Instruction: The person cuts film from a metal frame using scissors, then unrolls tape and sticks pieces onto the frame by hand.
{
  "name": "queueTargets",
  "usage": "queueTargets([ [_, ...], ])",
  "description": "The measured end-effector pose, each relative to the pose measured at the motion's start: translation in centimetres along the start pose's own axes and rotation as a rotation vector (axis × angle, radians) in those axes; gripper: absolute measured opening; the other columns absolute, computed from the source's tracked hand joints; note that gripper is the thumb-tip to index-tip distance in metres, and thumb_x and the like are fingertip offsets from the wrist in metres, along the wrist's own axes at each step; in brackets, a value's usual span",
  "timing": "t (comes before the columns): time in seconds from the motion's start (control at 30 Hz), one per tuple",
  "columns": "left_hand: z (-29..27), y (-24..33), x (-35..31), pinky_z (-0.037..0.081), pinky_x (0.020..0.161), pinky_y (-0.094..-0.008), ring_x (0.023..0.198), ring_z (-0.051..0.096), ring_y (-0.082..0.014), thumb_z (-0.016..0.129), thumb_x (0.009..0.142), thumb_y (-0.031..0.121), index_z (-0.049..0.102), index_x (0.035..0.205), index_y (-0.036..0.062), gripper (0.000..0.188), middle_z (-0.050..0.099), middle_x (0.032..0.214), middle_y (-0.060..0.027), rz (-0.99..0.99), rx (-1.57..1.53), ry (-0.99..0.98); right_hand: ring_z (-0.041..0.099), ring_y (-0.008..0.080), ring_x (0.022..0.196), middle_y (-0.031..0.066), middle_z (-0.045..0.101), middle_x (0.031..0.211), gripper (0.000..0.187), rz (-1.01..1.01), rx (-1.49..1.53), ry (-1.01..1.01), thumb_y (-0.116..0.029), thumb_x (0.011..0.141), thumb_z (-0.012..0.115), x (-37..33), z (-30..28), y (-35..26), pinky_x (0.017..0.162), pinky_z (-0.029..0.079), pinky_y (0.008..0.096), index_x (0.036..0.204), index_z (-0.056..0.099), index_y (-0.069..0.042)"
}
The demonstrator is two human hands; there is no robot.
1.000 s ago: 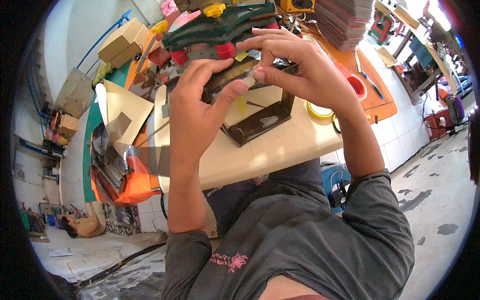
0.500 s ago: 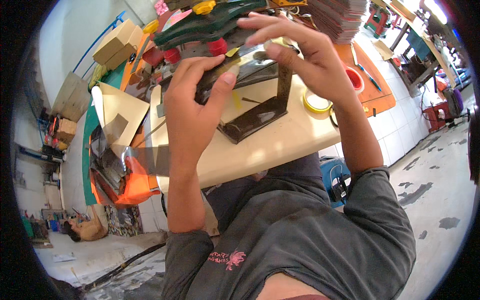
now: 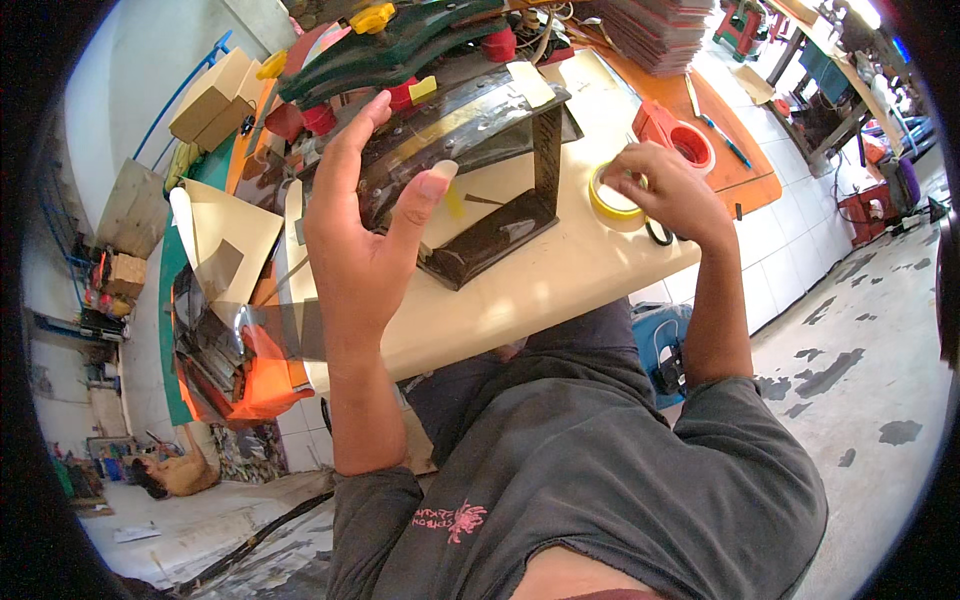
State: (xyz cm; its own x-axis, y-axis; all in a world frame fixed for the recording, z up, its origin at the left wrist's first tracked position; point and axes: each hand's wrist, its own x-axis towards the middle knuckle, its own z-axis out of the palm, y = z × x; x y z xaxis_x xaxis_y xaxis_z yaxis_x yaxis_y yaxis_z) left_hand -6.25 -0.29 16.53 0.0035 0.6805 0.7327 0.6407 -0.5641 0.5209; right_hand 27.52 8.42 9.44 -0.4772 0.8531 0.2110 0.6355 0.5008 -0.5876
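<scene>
A dark, glossy frame with a curved top point(image 3: 480, 245) rests on the cream-covered work surface point(image 3: 500, 310). Cream tape point(image 3: 530, 85) lies on its upper right corner, and a yellow strip of tape point(image 3: 424, 88) sticks up along the top. Beside the frame's left end, my left hand point(image 3: 360, 240) is open with fingers stretched upward. A short piece of pale tape point(image 3: 445, 170) clings to its thumb tip. My right hand point(image 3: 675, 190) has its fingers curled down at a yellow-edged roll of tape point(image 3: 612, 208), right of the frame; the fingers partly cover the roll.
A red tape dispenser point(image 3: 655, 125) and a blue pen point(image 3: 727, 142) lie on the orange board at right. A dark green tool with red feet point(image 3: 400, 55) stands behind the frame. Dark film scraps point(image 3: 210, 345) are at left. A person point(image 3: 185, 470) is on the floor far left.
My right hand has left the frame's upper right corner and come down to the yellow-edged tape roll. My left hand has moved off the frame's top edge, its fingers now straighter.
</scene>
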Motion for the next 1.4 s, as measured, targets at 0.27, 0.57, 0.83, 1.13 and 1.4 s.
queueTargets([
  [0.27,-0.6,-0.2,-0.2,0.049,0.112,-0.0429,0.132,0.063,-0.0318,0.091,0.087,0.041,0.060,0.150,0.0025,0.080,0.064,0.145,-0.0194,0.012,-0.027,-0.046,0.061,0.0311,0.109,0.0097,0.065,0.105,0.027,0.057,-0.229,-0.043,-0.012,0.082,0.087,-2.4,1.5,-0.1,0.099,0.050,0.0437,0.104,0.074,-0.005],
  [0.57,-1.5,-0.7,-1.0,0.042,0.119,-0.0468,0.139,0.056,-0.0367,0.092,0.084,0.042,0.057,0.152,0.0029,0.086,0.058,0.152,-0.0205,0.069,0.110,-0.040,0.062,0.0195,0.085,0.0050,0.067,0.092,0.013,0.082,0.025,0.014,-0.014,0.097,0.078,-3.4,0.1,1.6,0.080,0.050,0.0360,0.103,0.073,-0.003],
  [0.83,-0.1,-0.2,-2.8,0.040,0.121,-0.0498,0.139,0.056,-0.0393,0.079,0.094,0.051,0.059,0.147,-0.0016,0.077,0.059,0.151,-0.0223,0.185,-0.021,0.425,0.067,0.0099,0.092,0.0035,0.073,0.098,0.024,-0.032,0.636,-0.162,-0.019,0.107,0.069,-4.9,-2.7,-1.7,0.081,0.052,0.0273,0.113,0.073,0.004],
  [1.13,1.9,5.6,-6.9,0.050,0.101,-0.0428,0.102,0.071,-0.0339,0.070,0.104,0.036,0.073,0.115,0.0010,0.037,0.074,0.117,-0.0175,-0.021,-0.283,-0.211,0.068,0.0188,0.100,0.0100,0.073,0.105,0.025,-0.379,0.702,-0.250,-0.017,0.112,0.059,-2.1,-0.7,-7.9,0.090,0.052,0.0330,0.116,0.073,0.003],
  [1.4,1.0,5.6,-10.6,0.049,0.091,-0.0387,0.088,0.072,-0.0272,0.081,0.096,0.018,0.075,0.097,0.0040,0.016,0.076,0.091,-0.0093,-0.254,-0.348,-0.212,0.067,0.0206,0.102,0.0167,0.068,0.122,0.025,-0.240,0.998,0.044,-0.013,0.110,0.061,-2.5,2.7,-11.2,0.092,0.054,0.0349,0.121,0.072,0.006],
])
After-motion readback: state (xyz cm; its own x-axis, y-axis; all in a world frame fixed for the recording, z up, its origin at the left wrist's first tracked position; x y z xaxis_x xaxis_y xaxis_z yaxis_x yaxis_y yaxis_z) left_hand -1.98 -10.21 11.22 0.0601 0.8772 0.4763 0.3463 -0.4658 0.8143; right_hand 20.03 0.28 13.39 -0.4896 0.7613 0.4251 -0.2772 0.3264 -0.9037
